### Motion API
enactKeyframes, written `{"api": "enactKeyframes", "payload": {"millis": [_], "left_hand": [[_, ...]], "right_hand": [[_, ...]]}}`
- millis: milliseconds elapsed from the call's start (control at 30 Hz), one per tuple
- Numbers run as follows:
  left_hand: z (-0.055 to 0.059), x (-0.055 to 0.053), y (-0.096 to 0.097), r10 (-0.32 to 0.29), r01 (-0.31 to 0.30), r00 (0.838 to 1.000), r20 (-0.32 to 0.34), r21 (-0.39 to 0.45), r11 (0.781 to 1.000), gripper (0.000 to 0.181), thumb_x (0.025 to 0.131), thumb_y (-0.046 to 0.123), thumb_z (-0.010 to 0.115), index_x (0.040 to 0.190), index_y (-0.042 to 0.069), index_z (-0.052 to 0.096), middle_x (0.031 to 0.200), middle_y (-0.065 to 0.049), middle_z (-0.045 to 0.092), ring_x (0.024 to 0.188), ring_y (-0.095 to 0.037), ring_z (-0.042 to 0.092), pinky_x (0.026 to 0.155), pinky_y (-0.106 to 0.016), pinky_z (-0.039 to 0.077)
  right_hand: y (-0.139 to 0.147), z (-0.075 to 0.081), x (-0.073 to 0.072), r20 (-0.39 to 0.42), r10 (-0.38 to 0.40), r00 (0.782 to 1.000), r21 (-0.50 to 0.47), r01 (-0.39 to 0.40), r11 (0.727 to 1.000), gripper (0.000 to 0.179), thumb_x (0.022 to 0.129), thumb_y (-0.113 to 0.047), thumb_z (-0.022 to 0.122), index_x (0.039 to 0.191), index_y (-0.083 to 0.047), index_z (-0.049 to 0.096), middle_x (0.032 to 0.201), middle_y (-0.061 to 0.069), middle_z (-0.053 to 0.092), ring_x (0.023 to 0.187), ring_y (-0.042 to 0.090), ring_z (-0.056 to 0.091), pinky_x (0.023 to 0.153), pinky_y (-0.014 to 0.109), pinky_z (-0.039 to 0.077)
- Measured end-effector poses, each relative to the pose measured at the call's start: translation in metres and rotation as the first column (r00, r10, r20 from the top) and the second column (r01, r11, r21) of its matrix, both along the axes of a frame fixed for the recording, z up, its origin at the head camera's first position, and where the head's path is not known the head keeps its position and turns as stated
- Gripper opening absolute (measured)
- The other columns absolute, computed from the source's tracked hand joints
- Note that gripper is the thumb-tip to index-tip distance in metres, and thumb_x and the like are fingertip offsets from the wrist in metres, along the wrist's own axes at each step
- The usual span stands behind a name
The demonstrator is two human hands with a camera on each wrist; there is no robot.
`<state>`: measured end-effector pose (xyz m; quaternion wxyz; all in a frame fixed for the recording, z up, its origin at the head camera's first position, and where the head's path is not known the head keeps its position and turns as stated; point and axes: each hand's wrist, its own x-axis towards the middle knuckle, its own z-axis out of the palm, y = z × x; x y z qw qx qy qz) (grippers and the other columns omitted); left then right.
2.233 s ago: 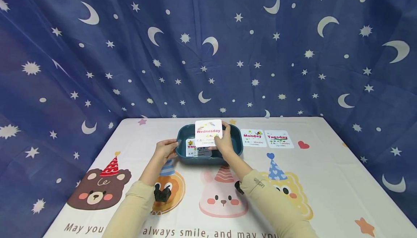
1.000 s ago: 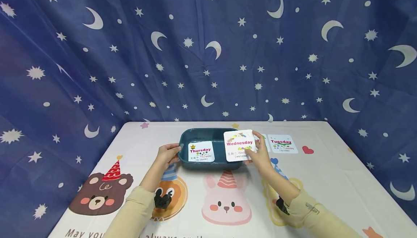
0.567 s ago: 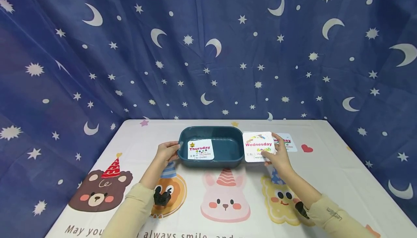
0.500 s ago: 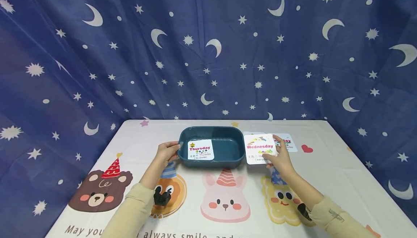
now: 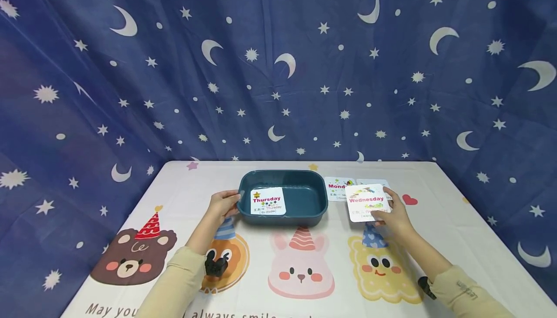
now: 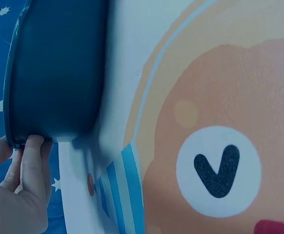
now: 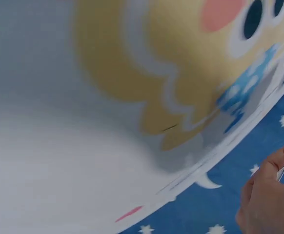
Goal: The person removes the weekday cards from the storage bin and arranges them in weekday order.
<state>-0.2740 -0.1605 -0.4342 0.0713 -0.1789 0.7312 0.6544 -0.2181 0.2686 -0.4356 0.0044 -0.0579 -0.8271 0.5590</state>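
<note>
My left hand (image 5: 223, 206) pinches the left rim of a dark teal rectangular tub (image 5: 304, 217); the left wrist view shows thumb and fingers at the tub's rim (image 6: 14, 97). Inside the tub lies a white Thursday card (image 5: 268, 202). My right hand (image 5: 396, 214) holds a white Wednesday card (image 5: 367, 204) by its right edge, tilted toward the camera. It overlaps a Monday card (image 5: 337, 187) and a Tuesday card (image 5: 377, 182) in the head view, hiding most of Tuesday. In the right wrist view my right hand (image 7: 271, 195) shows at the lower right edge, the card barely visible.
A white tablecloth (image 5: 452, 240) printed with cartoon animals in party hats covers the table. Behind it hangs a blue curtain (image 5: 261, 66) with moons and stars. A red printed heart (image 5: 409, 199) lies right of the cards.
My right hand has carried the Wednesday card from over the tub rightward, past its right end, to in front of the Monday and Tuesday cards. My left hand stays on the tub's rim.
</note>
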Motion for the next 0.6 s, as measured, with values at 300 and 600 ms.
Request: {"api": "enactKeyframes", "payload": {"millis": [300,600], "left_hand": [[0.002,0.0,-0.001,0.006,-0.006,1.0,0.011,-0.01,1.0,0.033,0.093,0.008,0.057,0.125,-0.002,0.056,0.096,-0.009,0.065,0.066,-0.007,0.061,0.058,-0.019,0.054],[-0.001,0.0,-0.002,-0.015,0.015,1.0,-0.025,0.003,1.0,0.034,0.092,0.006,0.057,0.124,-0.006,0.054,0.102,-0.017,0.066,0.064,-0.007,0.062,0.057,-0.019,0.054]], "right_hand": [[0.026,-0.01,-0.011,-0.002,-0.084,0.996,0.008,0.084,0.996,0.085,0.085,0.009,0.054,0.15,-0.003,0.0,0.111,0.018,0.038,0.067,-0.002,0.048,0.054,0.016,0.049],[0.054,-0.006,-0.028,-0.015,-0.161,0.987,0.086,0.162,0.983,0.083,0.086,0.003,0.053,0.149,0.001,0.0,0.116,0.024,0.039,0.069,-0.009,0.044,0.06,0.012,0.048]]}}
